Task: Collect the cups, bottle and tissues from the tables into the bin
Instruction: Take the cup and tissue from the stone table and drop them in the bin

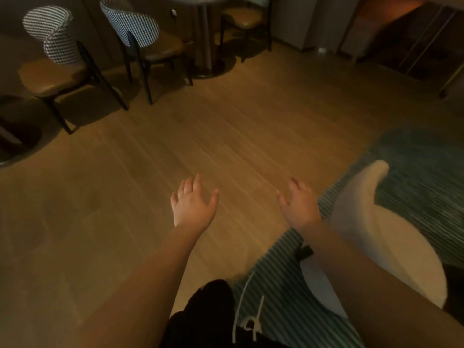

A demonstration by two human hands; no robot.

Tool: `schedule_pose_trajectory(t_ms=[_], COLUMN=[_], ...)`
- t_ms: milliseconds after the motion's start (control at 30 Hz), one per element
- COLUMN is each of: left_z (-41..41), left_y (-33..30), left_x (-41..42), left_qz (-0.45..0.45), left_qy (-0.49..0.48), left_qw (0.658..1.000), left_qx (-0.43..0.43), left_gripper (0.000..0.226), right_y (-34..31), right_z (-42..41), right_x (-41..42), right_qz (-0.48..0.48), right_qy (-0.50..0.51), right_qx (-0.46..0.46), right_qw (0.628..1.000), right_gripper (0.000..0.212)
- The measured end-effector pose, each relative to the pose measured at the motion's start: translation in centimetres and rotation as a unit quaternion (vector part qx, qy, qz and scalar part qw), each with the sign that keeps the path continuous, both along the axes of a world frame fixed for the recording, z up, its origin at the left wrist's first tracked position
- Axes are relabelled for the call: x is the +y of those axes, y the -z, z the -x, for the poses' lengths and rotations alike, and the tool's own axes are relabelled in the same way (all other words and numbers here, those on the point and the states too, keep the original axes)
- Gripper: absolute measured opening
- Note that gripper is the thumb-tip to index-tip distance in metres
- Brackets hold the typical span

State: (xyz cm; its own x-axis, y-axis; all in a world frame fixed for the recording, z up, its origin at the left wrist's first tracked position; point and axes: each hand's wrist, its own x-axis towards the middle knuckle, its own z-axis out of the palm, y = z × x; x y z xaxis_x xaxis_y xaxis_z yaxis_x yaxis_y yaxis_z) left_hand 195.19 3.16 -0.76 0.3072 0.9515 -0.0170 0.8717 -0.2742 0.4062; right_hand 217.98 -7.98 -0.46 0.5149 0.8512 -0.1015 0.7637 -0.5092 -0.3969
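Nearest, under both forearms, lie dark shorts with white drawstrings point(247, 307) and a green-and-white striped rug point(283, 297). Just right of the right hand's grip stands a cream, rounded upholstered chair back point(376, 222), soft-looking and blurred. The left hand point(193, 204) and right hand point(300, 204) reach forward, palms down, fingers loosely spread, each grip open and holding nothing. Beyond them runs tan wood-plank floor point(226, 116). Farthest are houndstooth-backed chairs with tan leather seats point(140, 33) beside a round pedestal tabletop point(198, 0). No cups, bottle, tissues or bin are visible, and no writing is legible.
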Motion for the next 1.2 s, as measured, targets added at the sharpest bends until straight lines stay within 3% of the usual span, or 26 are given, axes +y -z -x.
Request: schedule_pose_trajectory(t_ms=[333,667,1033,1200], left_z=[-13.3,-24.9,-40.4,-49.6], left_y=[3.1,0.4,4.6,3.9], left_x=[29.1,57.8,85.4,100.2], left_qz=[-0.005,-0.015,-0.011,0.004], left_qy=[0.003,0.02,-0.006,-0.025], left_qw=[1.0,1.0,1.0,1.0], left_qx=[-0.001,0.013,0.026,0.016], left_gripper=[0.071,0.072,0.073,0.073], right_y=[3.8,0.9,3.9,2.1], right_z=[-13.1,-24.7,-41.2,-50.9], right_x=[28.8,55.8,85.6,101.6], right_qz=[-0.021,-0.027,-0.031,-0.024], right_qy=[0.015,0.026,-0.018,-0.063], right_qx=[0.01,-0.013,-0.003,-0.002], right_qw=[1.0,0.999,0.999,0.998], right_gripper=[0.053,0.053,0.053,0.053])
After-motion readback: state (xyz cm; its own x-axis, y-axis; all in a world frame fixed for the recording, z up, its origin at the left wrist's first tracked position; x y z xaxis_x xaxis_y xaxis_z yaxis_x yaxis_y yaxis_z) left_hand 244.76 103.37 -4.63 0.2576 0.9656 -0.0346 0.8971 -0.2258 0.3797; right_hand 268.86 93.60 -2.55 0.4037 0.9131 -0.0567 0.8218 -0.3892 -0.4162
